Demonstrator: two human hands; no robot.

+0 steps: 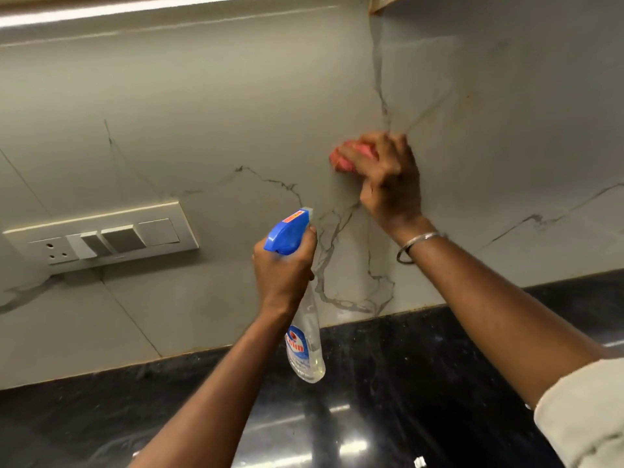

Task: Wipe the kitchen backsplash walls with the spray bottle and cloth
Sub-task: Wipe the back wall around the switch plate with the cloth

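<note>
The backsplash [209,106] is pale grey marble-look tile with dark veins, meeting in an inner corner at the upper right. My right hand [388,177] presses a pink cloth [344,158] flat against the wall near that corner; the hand is motion-blurred and covers most of the cloth. My left hand [283,268] grips the neck of a clear spray bottle [305,342] with a blue trigger head [287,234], nozzle aimed at the wall below the cloth. The bottle hangs above the counter.
A white switch and socket plate [101,236] is set into the wall at the left. A glossy black granite counter [388,393] runs below the tiles. A lit cabinet underside [135,10] runs along the top edge.
</note>
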